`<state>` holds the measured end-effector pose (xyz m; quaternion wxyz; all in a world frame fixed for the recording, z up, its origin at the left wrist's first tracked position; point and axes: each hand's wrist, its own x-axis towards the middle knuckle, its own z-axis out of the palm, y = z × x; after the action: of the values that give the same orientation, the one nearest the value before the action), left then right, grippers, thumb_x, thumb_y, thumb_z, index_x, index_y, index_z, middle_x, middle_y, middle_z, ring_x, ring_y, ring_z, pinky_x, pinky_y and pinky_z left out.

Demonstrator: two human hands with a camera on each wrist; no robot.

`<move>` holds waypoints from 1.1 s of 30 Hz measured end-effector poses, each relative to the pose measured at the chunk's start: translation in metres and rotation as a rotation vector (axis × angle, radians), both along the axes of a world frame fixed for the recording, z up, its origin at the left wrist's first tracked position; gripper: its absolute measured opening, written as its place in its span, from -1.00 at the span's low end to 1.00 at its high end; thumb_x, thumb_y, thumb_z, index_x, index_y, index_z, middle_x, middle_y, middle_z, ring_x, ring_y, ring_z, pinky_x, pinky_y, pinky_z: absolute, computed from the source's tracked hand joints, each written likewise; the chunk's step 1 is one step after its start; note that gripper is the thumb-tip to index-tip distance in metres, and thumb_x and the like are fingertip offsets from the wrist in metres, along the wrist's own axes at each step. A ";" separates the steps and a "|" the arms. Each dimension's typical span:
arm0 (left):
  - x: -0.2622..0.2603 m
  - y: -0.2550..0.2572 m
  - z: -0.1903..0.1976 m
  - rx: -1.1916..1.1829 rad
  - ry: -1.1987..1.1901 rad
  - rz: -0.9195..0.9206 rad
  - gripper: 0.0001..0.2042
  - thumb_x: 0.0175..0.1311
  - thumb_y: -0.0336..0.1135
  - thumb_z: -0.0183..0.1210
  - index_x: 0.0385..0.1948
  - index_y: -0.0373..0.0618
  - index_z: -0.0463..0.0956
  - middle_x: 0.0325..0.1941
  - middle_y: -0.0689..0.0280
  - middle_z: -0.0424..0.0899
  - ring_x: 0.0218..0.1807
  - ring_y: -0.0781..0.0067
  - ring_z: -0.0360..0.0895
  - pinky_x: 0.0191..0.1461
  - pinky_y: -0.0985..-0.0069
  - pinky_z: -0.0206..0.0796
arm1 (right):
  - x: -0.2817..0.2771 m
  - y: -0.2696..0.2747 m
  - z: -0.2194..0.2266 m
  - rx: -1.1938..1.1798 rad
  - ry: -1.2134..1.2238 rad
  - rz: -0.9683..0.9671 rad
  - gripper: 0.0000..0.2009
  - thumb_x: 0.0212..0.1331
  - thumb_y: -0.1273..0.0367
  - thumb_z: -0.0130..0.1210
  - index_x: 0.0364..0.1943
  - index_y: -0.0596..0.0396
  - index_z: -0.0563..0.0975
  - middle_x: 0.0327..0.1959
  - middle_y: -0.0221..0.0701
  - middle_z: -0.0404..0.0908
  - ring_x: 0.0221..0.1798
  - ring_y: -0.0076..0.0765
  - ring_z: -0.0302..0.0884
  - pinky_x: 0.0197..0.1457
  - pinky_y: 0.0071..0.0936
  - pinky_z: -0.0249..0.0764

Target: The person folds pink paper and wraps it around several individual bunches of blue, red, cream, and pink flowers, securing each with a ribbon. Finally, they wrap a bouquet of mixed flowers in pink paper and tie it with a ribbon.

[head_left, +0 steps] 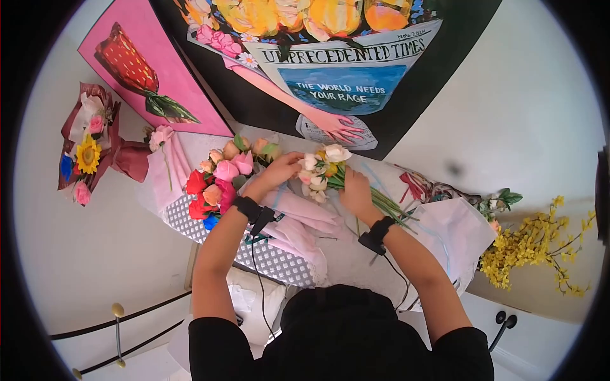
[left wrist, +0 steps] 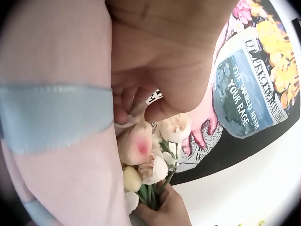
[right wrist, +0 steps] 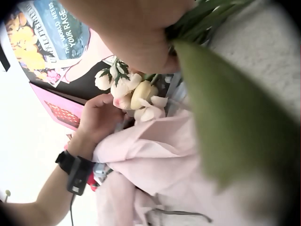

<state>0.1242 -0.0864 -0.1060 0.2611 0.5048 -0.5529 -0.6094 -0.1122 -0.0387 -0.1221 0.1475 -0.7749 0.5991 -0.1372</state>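
Observation:
My right hand [head_left: 356, 190] grips the green stems [head_left: 384, 204] of a bunch of cream, white and yellow artificial flowers [head_left: 318, 166], just below the heads. The stems trail down to the right, and in the right wrist view a large green leaf [right wrist: 230, 113] hangs close to the camera. At the heads' left side is my left hand [head_left: 284, 167], its thumb and fingers curled around the edge of a white flower [left wrist: 136, 113]. A blush tulip with a pink spot [left wrist: 137, 145] sits right under those fingertips. Pink wrapping paper [head_left: 298, 213] lies below the left wrist.
Left of the hands lies a bouquet of red, peach and pink roses [head_left: 225, 170]. Another wrapped bouquet [head_left: 89, 149] hangs on the left wall. Two paintings [head_left: 343, 89] lean behind the table. Pale wrapping paper [head_left: 454, 232] and yellow blossom branches [head_left: 527, 247] are at right.

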 end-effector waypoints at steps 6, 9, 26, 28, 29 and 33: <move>-0.002 0.000 0.003 -0.182 0.328 0.348 -0.59 -0.02 -0.55 -0.11 -0.02 -0.29 0.33 -0.37 0.30 0.48 -0.37 0.51 0.41 -0.30 0.62 0.27 | -0.013 -0.029 0.013 0.090 -0.419 0.089 -0.57 -0.16 0.36 0.14 -0.12 0.19 0.36 -0.31 -0.01 0.52 -0.23 0.19 0.46 -0.20 -0.08 0.37; 0.006 -0.002 -0.008 -0.170 0.020 0.337 -0.65 -0.01 -0.55 -0.09 -0.10 -0.30 0.37 -0.33 0.22 0.52 -0.31 0.43 0.45 -0.20 0.55 0.30 | -0.017 -0.032 0.028 0.107 -0.553 0.102 -0.51 -0.13 0.37 0.14 -0.02 0.18 0.32 -0.21 -0.01 0.52 -0.14 0.15 0.46 -0.10 -0.15 0.38; -0.018 0.018 0.023 -0.338 -0.818 -0.561 -0.69 0.04 -0.20 0.07 -0.19 -0.12 0.46 -0.11 0.07 0.52 -0.09 0.08 0.48 -0.04 0.26 0.31 | -0.047 0.006 0.151 0.110 -1.076 0.076 -0.64 0.05 0.46 0.09 -0.03 0.23 0.35 -0.17 -0.41 0.50 -0.12 -0.56 0.40 -0.04 -0.57 0.34; -0.025 0.022 0.027 -0.345 -0.858 -0.541 -0.57 0.01 -0.13 0.12 -0.06 -0.08 0.40 0.05 0.10 0.43 0.03 0.06 0.40 0.08 0.30 0.26 | -0.057 0.009 0.147 -0.103 -1.210 0.023 -0.72 0.09 0.46 0.04 -0.10 0.23 0.37 -0.18 -0.39 0.49 -0.11 -0.54 0.41 -0.05 -0.56 0.35; -0.031 0.026 0.033 -0.349 -0.855 -0.545 -0.57 0.01 -0.13 0.12 -0.06 -0.08 0.40 0.05 0.10 0.43 0.03 0.06 0.40 0.08 0.30 0.26 | -0.056 0.010 0.145 -0.172 -1.287 -0.041 -0.77 0.11 0.46 0.00 -0.15 0.23 0.37 -0.18 -0.38 0.49 -0.12 -0.53 0.42 -0.09 -0.55 0.37; -0.074 0.049 0.074 -0.712 -0.428 -0.495 -0.36 0.01 -0.09 0.17 0.14 -0.15 0.18 0.16 -0.02 0.26 0.22 -0.03 0.17 0.28 0.34 0.03 | -0.048 0.008 0.140 -0.396 -1.213 -0.069 -0.82 0.11 0.47 -0.02 -0.21 0.27 0.42 -0.25 -0.37 0.52 -0.21 -0.51 0.46 -0.15 -0.53 0.39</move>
<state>0.0504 -0.0378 -0.0321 0.1451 0.3515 -0.8719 -0.3086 -0.1607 -0.0305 0.0175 0.3099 -0.5521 0.3971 -0.6644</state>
